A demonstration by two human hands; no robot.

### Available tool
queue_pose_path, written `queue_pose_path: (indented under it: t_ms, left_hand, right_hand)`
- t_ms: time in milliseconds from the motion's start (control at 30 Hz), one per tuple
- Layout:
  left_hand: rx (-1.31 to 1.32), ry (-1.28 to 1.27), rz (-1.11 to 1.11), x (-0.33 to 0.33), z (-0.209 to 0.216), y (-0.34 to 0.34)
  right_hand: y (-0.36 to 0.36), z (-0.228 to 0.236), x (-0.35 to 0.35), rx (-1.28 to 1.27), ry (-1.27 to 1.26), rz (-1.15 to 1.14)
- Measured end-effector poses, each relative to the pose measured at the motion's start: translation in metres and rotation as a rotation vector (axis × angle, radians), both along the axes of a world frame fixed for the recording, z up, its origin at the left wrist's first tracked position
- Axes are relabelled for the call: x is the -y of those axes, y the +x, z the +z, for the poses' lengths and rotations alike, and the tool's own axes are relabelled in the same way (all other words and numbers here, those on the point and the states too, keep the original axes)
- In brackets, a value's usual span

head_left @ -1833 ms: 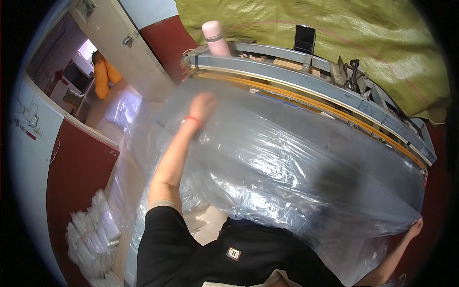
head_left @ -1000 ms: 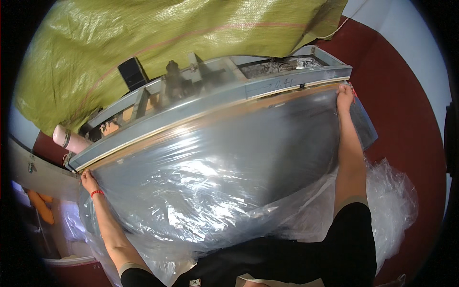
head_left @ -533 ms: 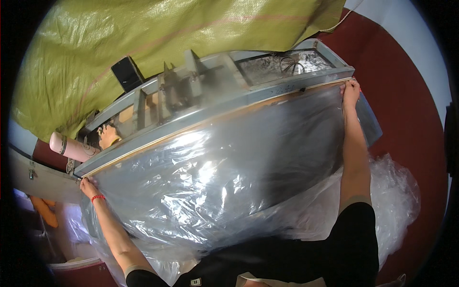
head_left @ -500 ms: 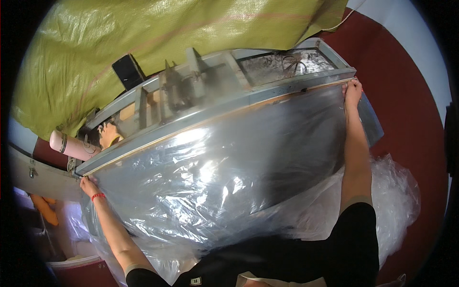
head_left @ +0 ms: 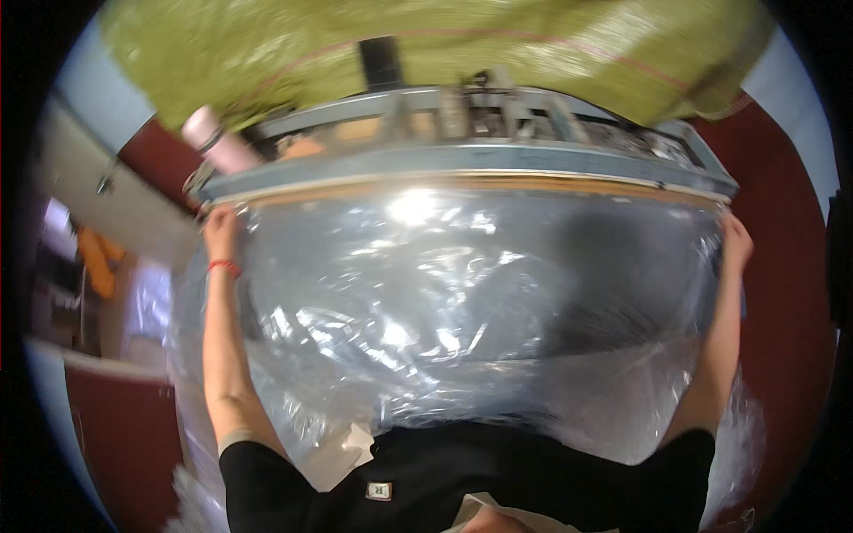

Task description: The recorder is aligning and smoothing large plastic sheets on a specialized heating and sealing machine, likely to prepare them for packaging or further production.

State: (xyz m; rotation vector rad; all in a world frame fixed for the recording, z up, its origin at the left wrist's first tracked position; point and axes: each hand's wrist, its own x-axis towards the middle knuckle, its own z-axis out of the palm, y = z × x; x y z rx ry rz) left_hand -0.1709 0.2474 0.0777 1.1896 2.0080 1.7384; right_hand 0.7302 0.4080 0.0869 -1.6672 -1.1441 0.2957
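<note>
A wide clear plastic sheet (head_left: 435,293) lies in front of me, wrinkled and shiny, over a dark flat surface. My left hand (head_left: 220,231) pinches its far left corner; a red beaded bracelet sits on that wrist. My right hand (head_left: 736,244) grips the far right corner with its fingers closed. Between the two hands the far edge of the sheet is stretched, just short of a wooden strip (head_left: 524,184) along the long grey tray (head_left: 444,163). Motion blur softens the fingers.
Behind the tray hangs yellow-green sheeting (head_left: 533,44) with a dark phone (head_left: 380,64) against it. A pink bottle (head_left: 218,140) leans at the tray's left end. An orange glove (head_left: 298,147) and tools lie inside. A pale cabinet (head_left: 124,186) stands left.
The view has turned, so the tray now runs nearly level across it. Both hands still grip the sheet, and more of the wooden strip shows beyond its edge.
</note>
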Motion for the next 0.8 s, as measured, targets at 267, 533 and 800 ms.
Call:
queue_pose_path:
  t_ms: [267,533,800]
  left_hand:
    - [0.131,0.005,-0.347,0.067,0.059,0.117]
    - [0.115,-0.007,-0.454,0.112,0.066,0.123]
    - [-0.885,0.081,0.072,0.129,0.047,0.124]
  right_hand:
    - [0.062,0.023,0.052,0.928,0.21,-0.42]
    - [-0.455,0.067,0.129,0.416,0.198,1.238]
    - [-0.53,-0.01,0.138,-0.133,-0.065,1.355]
